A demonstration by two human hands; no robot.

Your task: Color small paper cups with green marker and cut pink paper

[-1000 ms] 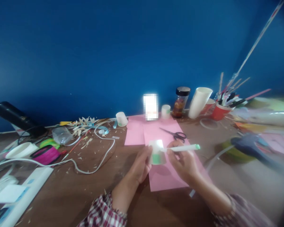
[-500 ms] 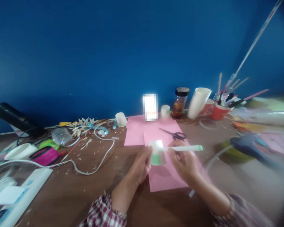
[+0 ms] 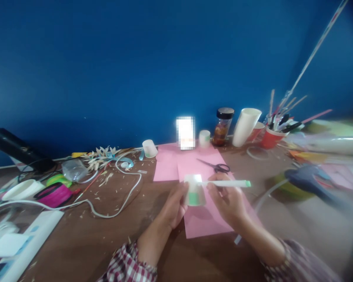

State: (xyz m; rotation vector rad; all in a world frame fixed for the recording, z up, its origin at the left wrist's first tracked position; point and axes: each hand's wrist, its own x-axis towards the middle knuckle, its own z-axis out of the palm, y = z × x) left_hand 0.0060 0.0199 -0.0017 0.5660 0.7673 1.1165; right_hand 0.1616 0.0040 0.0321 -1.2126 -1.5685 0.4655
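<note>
Blue wall behind, cluttered brown table [image 3: 76, 235] below: we work over a pink sheet [image 3: 206, 223] lying flat on it. Our left hand [image 3: 175, 205] is wrapped around a small paper cup [image 3: 195, 190] held upside down just above the sheet, and our right hand [image 3: 228, 201] pinches a green-capped marker [image 3: 228, 183], tip at the cup. We judge the cup light and easily crushed (thin walls), so we grip its sides gently. Scissors [image 3: 217, 167] lie just beyond.

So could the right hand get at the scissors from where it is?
Probably yes: the scissors lie in the open on the pink paper just beyond the right hand, but its grip is full with a pen.
</note>
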